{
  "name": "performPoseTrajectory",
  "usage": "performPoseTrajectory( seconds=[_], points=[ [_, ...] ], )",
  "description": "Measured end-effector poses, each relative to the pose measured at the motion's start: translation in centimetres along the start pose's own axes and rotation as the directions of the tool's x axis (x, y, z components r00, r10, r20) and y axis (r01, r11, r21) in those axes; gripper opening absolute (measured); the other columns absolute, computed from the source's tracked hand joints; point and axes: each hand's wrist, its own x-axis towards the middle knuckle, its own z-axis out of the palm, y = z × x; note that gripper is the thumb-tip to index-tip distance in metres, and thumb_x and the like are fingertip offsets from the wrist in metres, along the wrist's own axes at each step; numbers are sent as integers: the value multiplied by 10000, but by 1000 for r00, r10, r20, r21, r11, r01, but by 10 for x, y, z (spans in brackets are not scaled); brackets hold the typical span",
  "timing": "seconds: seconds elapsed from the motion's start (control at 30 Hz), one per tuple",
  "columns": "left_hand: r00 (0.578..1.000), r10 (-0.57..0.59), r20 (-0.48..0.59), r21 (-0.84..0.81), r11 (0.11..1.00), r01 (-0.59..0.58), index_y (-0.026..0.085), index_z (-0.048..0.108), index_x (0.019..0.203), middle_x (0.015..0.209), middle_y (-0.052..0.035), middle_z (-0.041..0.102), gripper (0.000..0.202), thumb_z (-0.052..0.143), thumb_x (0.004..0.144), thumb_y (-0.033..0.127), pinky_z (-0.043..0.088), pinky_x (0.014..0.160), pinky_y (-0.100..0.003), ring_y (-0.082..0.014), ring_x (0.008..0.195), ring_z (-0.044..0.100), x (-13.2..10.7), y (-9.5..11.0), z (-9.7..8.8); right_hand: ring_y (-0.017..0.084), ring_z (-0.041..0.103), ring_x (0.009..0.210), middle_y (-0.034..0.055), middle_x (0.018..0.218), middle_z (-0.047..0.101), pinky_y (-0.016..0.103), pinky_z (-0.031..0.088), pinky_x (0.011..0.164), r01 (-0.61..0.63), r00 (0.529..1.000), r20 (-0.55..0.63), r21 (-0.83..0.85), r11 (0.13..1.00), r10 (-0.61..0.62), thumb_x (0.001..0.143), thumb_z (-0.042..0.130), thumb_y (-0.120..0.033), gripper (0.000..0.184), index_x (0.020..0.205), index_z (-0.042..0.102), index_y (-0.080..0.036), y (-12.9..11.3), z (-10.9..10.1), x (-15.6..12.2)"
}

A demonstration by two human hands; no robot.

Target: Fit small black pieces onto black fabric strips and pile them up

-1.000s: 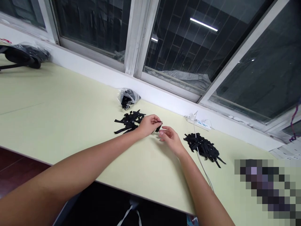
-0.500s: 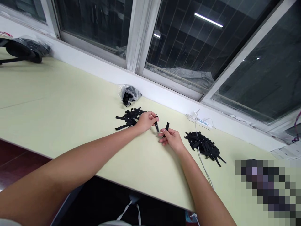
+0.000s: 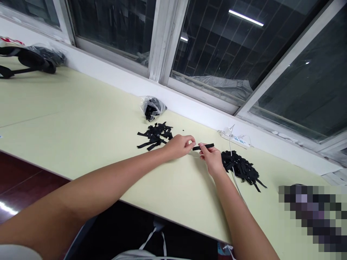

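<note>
A short black strap (image 3: 205,146) is stretched level between my two hands, just above the pale green table (image 3: 67,122). My left hand (image 3: 181,145) pinches its left end with closed fingers. My right hand (image 3: 211,157) pinches it from below near the middle. A loose pile of black straps (image 3: 155,135) lies just left of my left hand. A second pile of black straps (image 3: 240,168) lies right of my right hand.
A clear plastic bag of black pieces (image 3: 152,107) sits by the window sill. A white power strip (image 3: 235,138) lies at the sill with a white cable (image 3: 234,180) running over the right pile. Black items (image 3: 29,59) lie far left. A blurred patch covers the lower right.
The strap was bent and held upright between the hands; now it is pulled out flat and level. Both hands shifted slightly right, toward the right pile.
</note>
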Motion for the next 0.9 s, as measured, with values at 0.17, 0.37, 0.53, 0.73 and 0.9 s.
performPoseTrajectory(
  seconds=[0.17, 0.37, 0.53, 0.73, 0.9],
  points=[
    [994, -75, 75, -105, 991, 83, 185, 664, 1162, 740, -2, 697, 335, 517, 870, 262, 396, 583, -230, -129, 623, 590, -5, -1, 11, 164, 626, 646, 70, 804, 722, 285, 510, 564, 153, 987, 72, -167, 974, -143, 697, 763, -516, 428, 928, 750, -156, -1, 3, -4],
    [993, -43, 110, -101, 993, 55, 166, 733, 995, 724, -15, 686, 285, 504, 833, 217, 390, 573, -242, -140, 631, 576, -5, -7, 16, 211, 701, 780, 75, 888, 754, 323, 546, 722, 332, 941, 166, -301, 894, -294, 770, 702, -448, 320, 958, 715, -189, -4, 7, -12],
    [986, -64, 157, -165, 982, 90, 151, 741, 857, 660, -10, 666, 258, 492, 789, 172, 408, 566, -239, -142, 618, 582, -5, -9, 17, 196, 708, 815, 26, 903, 761, 291, 519, 729, 488, 873, 281, -477, 732, -398, 847, 589, -330, 189, 977, 698, -244, -8, 8, -18],
    [965, -175, 197, -316, 920, 232, 134, 758, 826, 670, -40, 698, 259, 504, 791, 170, 505, 607, -248, -154, 635, 659, -5, -13, 19, 201, 698, 786, 21, 905, 764, 294, 497, 714, 504, 863, 319, -503, 702, -391, 846, 567, -297, 190, 964, 713, -268, -11, 11, -22],
    [955, -210, 209, -352, 895, 274, 130, 742, 752, 621, -47, 688, 249, 498, 795, 158, 544, 575, -256, -162, 598, 680, -2, -18, 23, 211, 701, 783, 33, 858, 765, 305, 504, 738, 420, 905, 265, -427, 800, -334, 826, 591, -319, 172, 911, 719, -241, -7, 14, -21]
  ],
)
